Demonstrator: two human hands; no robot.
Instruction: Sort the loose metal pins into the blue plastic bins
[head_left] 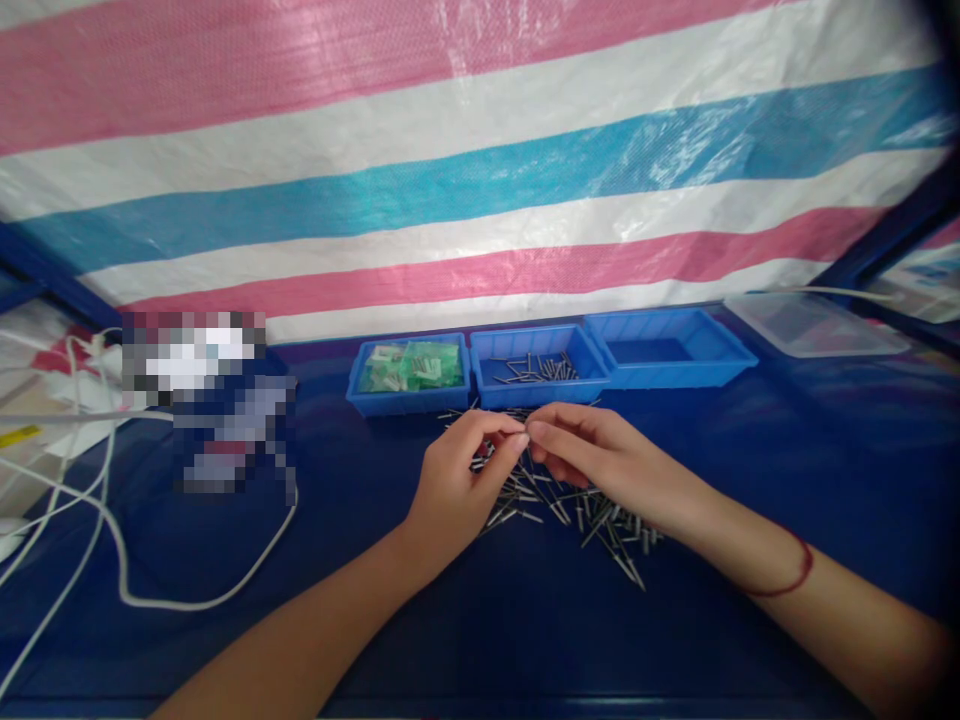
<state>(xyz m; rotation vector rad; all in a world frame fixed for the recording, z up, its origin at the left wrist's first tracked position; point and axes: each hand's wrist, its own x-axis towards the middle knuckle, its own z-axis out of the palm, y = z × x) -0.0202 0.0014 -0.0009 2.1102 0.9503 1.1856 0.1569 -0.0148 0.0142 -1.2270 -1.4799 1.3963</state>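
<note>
My left hand and my right hand meet fingertip to fingertip over the middle of the table. Both are closed in a pinch between thumb and fingers. Whatever lies between the fingertips is too small and covered to make out. Under and around the hands spreads a loose pile of metal blind rivets, thin pins with thicker silvery ends. Part of this pile is hidden by the hands.
Behind the hands stand three blue bins: one with green-and-clear packets, a middle bin with loose rivets, and a right bin. A clear plastic lid lies far right. White cables loop across the left. A striped sheet hangs behind.
</note>
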